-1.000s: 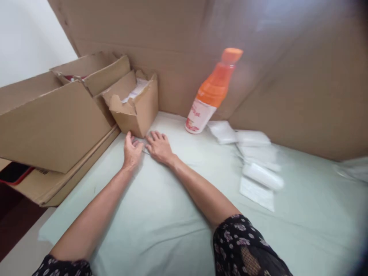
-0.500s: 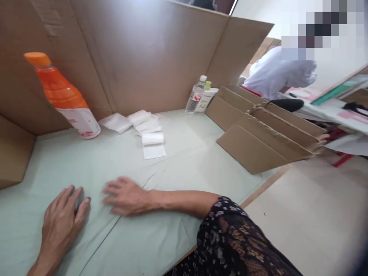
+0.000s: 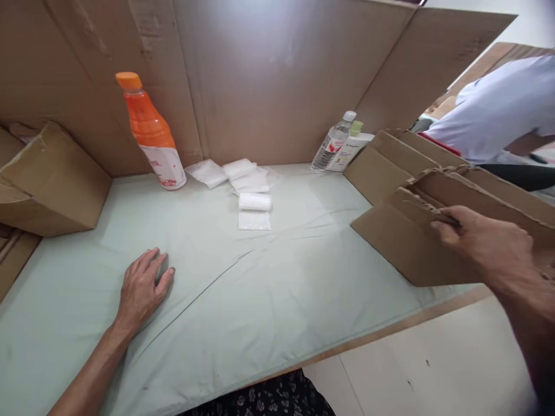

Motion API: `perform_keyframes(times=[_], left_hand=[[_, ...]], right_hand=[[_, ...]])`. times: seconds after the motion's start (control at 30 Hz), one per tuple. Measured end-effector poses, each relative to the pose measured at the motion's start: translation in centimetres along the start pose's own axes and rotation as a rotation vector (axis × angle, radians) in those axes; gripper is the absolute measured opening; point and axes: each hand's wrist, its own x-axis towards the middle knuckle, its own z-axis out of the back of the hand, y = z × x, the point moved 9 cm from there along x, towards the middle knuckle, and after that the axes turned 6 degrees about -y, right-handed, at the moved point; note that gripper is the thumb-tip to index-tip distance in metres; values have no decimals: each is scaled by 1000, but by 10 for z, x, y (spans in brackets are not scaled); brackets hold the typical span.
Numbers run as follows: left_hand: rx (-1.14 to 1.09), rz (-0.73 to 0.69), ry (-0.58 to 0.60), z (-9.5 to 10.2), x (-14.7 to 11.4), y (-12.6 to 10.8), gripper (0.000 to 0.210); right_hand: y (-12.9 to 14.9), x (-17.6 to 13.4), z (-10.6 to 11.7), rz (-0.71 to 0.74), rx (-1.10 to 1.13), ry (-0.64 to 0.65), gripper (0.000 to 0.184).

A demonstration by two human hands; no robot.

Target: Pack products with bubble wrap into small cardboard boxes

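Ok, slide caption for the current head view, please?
Left hand resting open on pale green cloth, right hand at the rim of a cardboard box.

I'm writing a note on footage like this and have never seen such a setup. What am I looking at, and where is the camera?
There is no machine here: these are one person's bare hands, seen from a camera worn on the head, looking forward and down. The left hand rests on a pale green cloth, fingers spread a little, with nothing visible in it. The right hand is at the rim of a cardboard box; whether it grips the edge or something small is hard to tell. On the cloth are an orange bottle, white packets and a clear bottle. A cardboard panel stands behind them. Beyond the box, another person's white sleeve shows.
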Motion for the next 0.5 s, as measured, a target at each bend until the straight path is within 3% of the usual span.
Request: perform_keyframes(times=[0.07,0.13,0.23,0.33,0.4,0.43,0.5], left_hand=[[-60,54,-12,2,0,4,43],[-140,121,8,1,-1,5,44],[-282,180,74,-2,-11,-7,49],[-419,182,158,-3,-26,-27,61],[-478,201,185,0,-36,-36,67],[-496,219,186,3,-40,-38,67],[-517,262,185,7,-46,-40,64]], right_hand=[[44,-10,-14,68,-171,92,25],[117,-24,-32,212,-219,191,26],[241,-48,-53,433,-8,335,26],[330,-68,-60,554,302,527,26],[351,-69,-57,556,431,560,22],[346,-62,-54,504,458,504,19],[312,-46,-50,309,466,293,17]])
